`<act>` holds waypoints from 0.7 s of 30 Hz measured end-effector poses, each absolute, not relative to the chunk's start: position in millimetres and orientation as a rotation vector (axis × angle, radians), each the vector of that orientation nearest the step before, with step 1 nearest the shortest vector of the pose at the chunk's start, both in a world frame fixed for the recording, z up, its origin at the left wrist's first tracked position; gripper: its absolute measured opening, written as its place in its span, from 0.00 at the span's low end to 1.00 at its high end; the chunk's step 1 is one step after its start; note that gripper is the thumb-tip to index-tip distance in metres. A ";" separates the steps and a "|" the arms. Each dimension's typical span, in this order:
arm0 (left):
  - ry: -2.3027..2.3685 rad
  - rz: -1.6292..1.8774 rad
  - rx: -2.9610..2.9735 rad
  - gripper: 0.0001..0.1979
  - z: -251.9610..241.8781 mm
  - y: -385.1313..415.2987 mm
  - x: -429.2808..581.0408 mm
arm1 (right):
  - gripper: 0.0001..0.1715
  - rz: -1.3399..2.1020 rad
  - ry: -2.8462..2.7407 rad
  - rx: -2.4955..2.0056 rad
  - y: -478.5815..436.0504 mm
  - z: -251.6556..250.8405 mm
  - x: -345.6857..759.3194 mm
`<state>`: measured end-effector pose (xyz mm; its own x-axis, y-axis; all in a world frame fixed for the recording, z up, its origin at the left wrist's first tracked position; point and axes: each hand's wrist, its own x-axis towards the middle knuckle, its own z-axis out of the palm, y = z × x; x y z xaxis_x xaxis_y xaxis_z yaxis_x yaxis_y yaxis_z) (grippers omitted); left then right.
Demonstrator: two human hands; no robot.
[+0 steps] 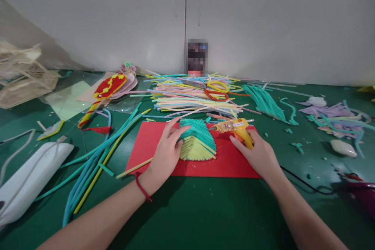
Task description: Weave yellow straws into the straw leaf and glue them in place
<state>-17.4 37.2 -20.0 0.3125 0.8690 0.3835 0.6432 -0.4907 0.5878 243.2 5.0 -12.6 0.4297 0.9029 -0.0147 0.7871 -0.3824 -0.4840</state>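
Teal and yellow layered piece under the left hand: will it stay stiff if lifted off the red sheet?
Probably light: the layered piece looks built from thin strips. It may flex or shed strips, being many stacked layers. Unlikely to roll: it lies flat on the red sheet, the left hand against it.

No text, label, brand, number or sign can be read. The upright panel [197, 58] standing against the wall at the rear of the worktop [205, 211] is pixelated and illegible. Any marking on the glue gun [236, 128] is too small to tell.
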 end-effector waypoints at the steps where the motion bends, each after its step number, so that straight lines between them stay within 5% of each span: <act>1: 1.366 0.978 2.281 0.21 -19.9 37.1 -17.5 | 0.44 0.393 -1.432 -2.284 5.1 -12.7 243.2; 8: 1.215 0.899 2.693 0.10 -14.9 32.8 -15.4 | 0.44 0.392 -1.413 -2.281 5.7 -12.5 242.0; 15: 0.888 0.556 3.043 0.13 4.4 10.4 1.7 | 0.42 0.391 -1.419 -2.264 5.9 -15.0 243.5; 21: 1.089 0.019 2.976 0.15 24.4 7.3 34.2 | 0.42 0.414 -1.405 -2.272 6.2 -12.6 242.5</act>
